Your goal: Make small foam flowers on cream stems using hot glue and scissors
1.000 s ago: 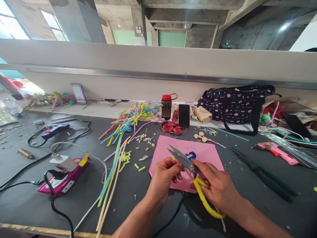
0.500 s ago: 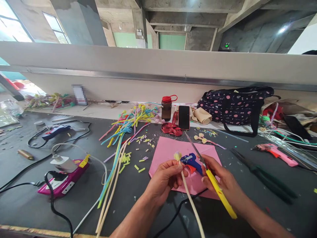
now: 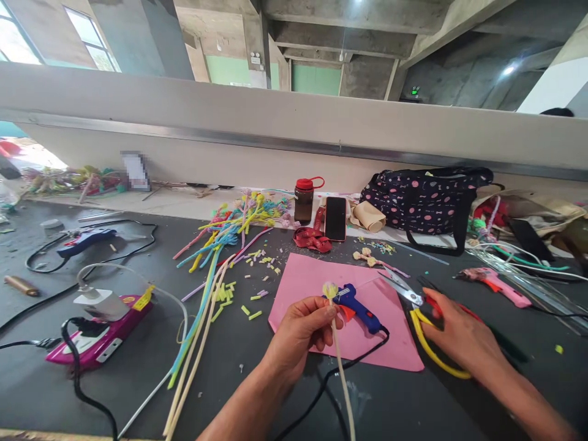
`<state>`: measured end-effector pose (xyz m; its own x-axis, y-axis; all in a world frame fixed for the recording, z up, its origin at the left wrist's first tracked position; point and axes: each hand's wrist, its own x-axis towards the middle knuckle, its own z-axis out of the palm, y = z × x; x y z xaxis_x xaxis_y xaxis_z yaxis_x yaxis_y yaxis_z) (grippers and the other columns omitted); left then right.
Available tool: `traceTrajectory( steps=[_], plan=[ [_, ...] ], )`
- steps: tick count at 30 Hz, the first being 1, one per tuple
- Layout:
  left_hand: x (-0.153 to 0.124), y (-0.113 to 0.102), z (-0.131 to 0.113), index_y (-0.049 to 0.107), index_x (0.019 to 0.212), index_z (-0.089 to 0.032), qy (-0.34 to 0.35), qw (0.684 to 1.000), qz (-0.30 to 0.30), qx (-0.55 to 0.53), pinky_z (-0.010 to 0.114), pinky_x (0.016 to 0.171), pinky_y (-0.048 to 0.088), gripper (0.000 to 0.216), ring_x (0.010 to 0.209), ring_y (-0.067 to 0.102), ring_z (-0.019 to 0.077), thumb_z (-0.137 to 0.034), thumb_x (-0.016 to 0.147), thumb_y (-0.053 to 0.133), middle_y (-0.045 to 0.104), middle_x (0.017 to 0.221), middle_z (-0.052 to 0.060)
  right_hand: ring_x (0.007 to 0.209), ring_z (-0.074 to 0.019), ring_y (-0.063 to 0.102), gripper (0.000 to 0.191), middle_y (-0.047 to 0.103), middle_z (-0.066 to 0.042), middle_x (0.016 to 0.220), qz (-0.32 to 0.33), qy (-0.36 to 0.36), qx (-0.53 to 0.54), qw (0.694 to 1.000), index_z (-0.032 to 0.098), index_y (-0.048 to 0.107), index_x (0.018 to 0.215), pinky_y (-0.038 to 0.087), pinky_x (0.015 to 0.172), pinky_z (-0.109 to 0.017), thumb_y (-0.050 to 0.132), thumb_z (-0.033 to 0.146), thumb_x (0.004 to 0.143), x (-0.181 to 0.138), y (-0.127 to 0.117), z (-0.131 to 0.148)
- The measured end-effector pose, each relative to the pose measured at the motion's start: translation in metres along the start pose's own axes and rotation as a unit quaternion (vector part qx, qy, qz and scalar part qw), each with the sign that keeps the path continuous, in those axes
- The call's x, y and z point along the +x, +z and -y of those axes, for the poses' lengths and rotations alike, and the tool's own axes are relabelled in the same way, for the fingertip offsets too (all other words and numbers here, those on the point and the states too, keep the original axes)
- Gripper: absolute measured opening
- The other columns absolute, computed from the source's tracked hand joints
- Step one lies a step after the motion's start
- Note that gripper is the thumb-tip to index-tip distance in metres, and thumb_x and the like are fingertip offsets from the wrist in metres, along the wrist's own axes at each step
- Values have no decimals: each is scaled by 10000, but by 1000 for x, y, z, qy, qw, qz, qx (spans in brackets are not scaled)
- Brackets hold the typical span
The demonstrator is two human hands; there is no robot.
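My left hand is closed in a pinch on a cream pipe cleaner stem, just under its small pale yellow and lilac flower head. The stem's lower end hangs toward the near table edge. Behind it a blue glue gun lies on a pink sheet. Off the sheet's right side, my right hand has its fingers around the handles of a pair of scissors, one yellow and one red. The blades point up and left, slightly parted, low over the sheet's edge.
Green-handled pliers or shears lie partly behind my right hand, with a pink glue gun beyond. Colourful pipe cleaners and cut green bits lie left of the sheet. A magenta power strip trails cords. A bottle, phone and bag stand behind.
My right hand has moved right with the scissors, away from the flower stem, and both scissor handles now show. The left hand keeps its pinch. The view has shifted a little.
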<state>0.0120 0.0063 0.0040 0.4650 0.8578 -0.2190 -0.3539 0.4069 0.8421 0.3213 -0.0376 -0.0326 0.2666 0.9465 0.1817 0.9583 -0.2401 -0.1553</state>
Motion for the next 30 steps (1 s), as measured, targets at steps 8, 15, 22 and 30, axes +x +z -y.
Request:
traceTrajectory(
  steps=[8,15,22,30],
  plan=[
    [1,1,0,588,662,-139,-13,999,-10,28,161,392,279,212,403,472,32,-323,708,683,645,648,12,777,-282,656,450,663,-82,950,26,-80,-119,989,251,531,1194,449,524,-325,511,403,770,-8,-7,-3],
    [2,0,2,601,673,-140,-20,999,-2,27,169,393,259,202,407,464,41,-320,701,687,636,626,14,746,-192,640,231,673,-34,869,24,-190,161,968,258,640,931,481,625,-285,434,339,866,-12,-39,56],
    [5,-2,5,588,662,-147,-19,999,-33,6,174,388,189,225,359,336,32,-342,679,699,459,427,-57,678,-138,583,165,663,-5,785,225,-168,439,854,182,656,870,454,593,-227,526,272,823,-13,-37,139],
    [5,2,2,613,653,-141,9,996,-78,32,175,394,194,238,382,328,30,-338,617,742,438,433,-65,539,-99,524,172,583,23,636,236,-130,548,792,151,604,793,425,521,-216,572,320,804,-8,-14,160]
  ],
)
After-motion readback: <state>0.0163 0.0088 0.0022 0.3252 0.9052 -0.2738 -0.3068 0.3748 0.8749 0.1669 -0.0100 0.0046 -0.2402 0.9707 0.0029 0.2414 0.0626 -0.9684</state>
